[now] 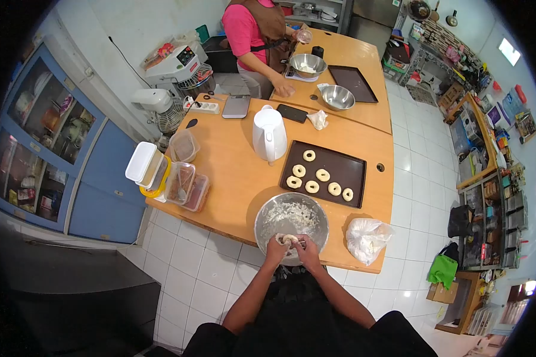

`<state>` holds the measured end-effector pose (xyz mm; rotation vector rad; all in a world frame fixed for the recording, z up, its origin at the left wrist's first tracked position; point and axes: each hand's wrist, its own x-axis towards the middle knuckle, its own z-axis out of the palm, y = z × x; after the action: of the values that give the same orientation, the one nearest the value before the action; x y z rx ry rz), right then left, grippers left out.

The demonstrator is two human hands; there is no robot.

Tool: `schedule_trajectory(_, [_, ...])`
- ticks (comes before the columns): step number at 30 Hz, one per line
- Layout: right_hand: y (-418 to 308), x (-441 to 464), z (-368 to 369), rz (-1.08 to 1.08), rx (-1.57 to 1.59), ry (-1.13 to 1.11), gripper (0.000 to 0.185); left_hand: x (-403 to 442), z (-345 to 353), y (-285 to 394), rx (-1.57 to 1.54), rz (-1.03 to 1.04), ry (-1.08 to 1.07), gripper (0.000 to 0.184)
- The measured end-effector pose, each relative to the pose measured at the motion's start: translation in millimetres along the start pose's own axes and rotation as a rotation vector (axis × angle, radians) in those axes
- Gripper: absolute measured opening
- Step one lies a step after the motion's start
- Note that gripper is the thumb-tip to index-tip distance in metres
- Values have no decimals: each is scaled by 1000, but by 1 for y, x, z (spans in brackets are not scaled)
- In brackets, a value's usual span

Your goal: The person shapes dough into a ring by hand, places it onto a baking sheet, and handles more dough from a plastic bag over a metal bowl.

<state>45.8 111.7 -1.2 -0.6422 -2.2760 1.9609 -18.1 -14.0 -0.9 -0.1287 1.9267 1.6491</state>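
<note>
Had the mixing bowl point(322, 225) at the near edge of the table point(226, 172), with dough scraps point(298, 216) inside. Found the bag point(367, 243) near the bowl, to its right, and the baking tray point(350, 167) behind it and rightward, with dough rings point(322, 175) on top. Saw the kettle point(269, 135) behind the bowl, slightly left, and stacked containers point(145, 164) well to its left. Far behind the bowl, saw the phone point(292, 113), then, rightward, the second bowl point(338, 97) and second tray point(352, 82).
</note>
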Motion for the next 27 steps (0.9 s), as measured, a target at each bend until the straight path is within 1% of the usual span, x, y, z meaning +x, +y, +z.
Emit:
schedule_trajectory(1, [-4, 0, 0, 16, 14, -10, 23, 2, -1, -1, 50, 16, 16, 26])
schedule_trajectory(4, [-10, 2, 2, 4, 24, 33, 23, 0, 0, -2, 350, 341, 137, 28])
schedule_trajectory(7, [-21, 3, -3, 33, -60, -10, 23, 1, 2, -2, 487, 451, 184, 26])
schedule_trajectory(10, [-25, 3, -2, 22, 23, -5, 25, 2, 3, -4, 482, 379, 199, 24])
schedule_trajectory(13, [-27, 2, 0, 53, -40, 36, 23, -4, -1, 8, -37, -124, -50, 24])
schedule_trajectory(16, [-21, 2, 3, 19, -30, 50, 23, -1, -4, 4, 16, -70, -21, 26])
schedule_trajectory(19, [-19, 3, 5, 48, 49, 33, 23, 2, -3, 4, 342, 226, 66, 19])
schedule_trajectory(22, [-14, 9, 6, 24, -75, 21, 24, -8, 4, 20, 555, 330, 144, 20])
schedule_trajectory(25, [-12, 12, 0, 63, -38, -12, 26, -3, 3, 10, 512, 427, 135, 19])
schedule_trajectory(27, [-13, 12, -1, 38, -99, 29, 26, 2, 2, -1, 400, 330, 83, 20])
